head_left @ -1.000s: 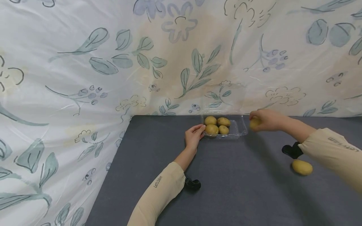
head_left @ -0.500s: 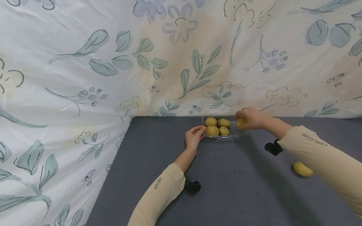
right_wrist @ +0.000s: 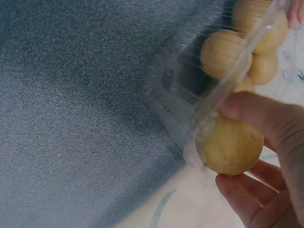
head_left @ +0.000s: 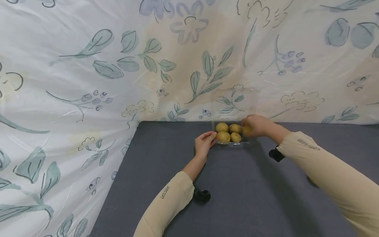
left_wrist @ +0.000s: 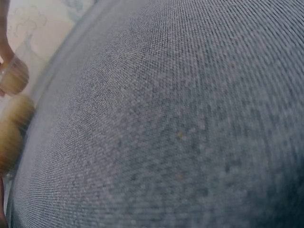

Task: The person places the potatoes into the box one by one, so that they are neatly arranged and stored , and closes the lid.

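A clear plastic container (head_left: 254, 141) sits at the far edge of the dark cloth, its see-through lid (head_left: 251, 102) raised behind it. Several yellow potatoes (head_left: 223, 136) lie grouped in its left part. At its front left corner, my left hand (head_left: 203, 144) pinches the rim between thumb and fingers. My right hand (head_left: 260, 125) grips another potato (right_wrist: 232, 147) at the container's right side, thumb on one side and fingertips on the other. In the right wrist view this potato is beside the container's clear wall (right_wrist: 166, 104). The left wrist view shows mostly cloth, with blurred potatoes (left_wrist: 9, 145) at its left edge.
One more potato (head_left: 312, 181) lies on the dark cloth (head_left: 237, 197) at the right, mostly hidden by my right sleeve (head_left: 325, 164). A flower-printed curtain (head_left: 133, 82) hangs right behind the container and along the left. Black wrist devices (head_left: 202, 194) stick out under both forearms.
My right hand has moved left with its potato, from beyond the container's right side to close beside the potatoes inside. The left hand has stayed on the rim.
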Demonstrator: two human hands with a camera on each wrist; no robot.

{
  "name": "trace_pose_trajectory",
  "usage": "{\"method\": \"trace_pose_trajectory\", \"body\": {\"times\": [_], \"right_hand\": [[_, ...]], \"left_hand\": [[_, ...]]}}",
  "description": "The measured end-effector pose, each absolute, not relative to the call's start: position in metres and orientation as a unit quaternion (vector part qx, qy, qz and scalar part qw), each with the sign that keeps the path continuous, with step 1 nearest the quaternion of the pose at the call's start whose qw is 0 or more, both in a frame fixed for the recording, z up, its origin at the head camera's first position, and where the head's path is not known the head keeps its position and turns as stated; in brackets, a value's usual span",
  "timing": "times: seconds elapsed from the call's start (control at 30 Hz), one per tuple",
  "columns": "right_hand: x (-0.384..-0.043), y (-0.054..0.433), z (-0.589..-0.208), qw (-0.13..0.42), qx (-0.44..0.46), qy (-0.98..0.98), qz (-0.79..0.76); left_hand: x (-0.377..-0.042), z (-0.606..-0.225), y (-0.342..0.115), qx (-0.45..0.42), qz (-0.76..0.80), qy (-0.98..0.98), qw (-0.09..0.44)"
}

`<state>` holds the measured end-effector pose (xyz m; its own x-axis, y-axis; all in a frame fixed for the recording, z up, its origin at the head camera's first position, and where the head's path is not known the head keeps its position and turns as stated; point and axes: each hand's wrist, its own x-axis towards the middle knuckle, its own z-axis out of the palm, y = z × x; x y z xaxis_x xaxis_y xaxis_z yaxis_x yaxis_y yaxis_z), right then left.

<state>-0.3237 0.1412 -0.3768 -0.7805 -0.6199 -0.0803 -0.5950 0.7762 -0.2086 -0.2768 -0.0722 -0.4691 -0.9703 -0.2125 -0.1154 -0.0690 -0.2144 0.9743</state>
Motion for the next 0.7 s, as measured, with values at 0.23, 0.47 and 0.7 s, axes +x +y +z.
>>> {"method": "trace_pose_trajectory", "body": {"times": [0.23,0.47,0.7], "right_hand": [[-0.328,0.135,-0.382,0.083,-0.314,0.945,-0.04],[-0.325,0.134,-0.389,0.069,-0.298,0.95,-0.058],[-0.323,0.134,-0.397,0.035,-0.279,0.958,-0.059]], "left_hand": [[-0.277,-0.469,-0.072,0.109,-0.769,-0.628,0.046],[-0.277,-0.469,-0.073,0.106,-0.768,-0.63,0.051],[-0.277,-0.468,-0.072,0.11,-0.767,-0.63,0.051]]}}
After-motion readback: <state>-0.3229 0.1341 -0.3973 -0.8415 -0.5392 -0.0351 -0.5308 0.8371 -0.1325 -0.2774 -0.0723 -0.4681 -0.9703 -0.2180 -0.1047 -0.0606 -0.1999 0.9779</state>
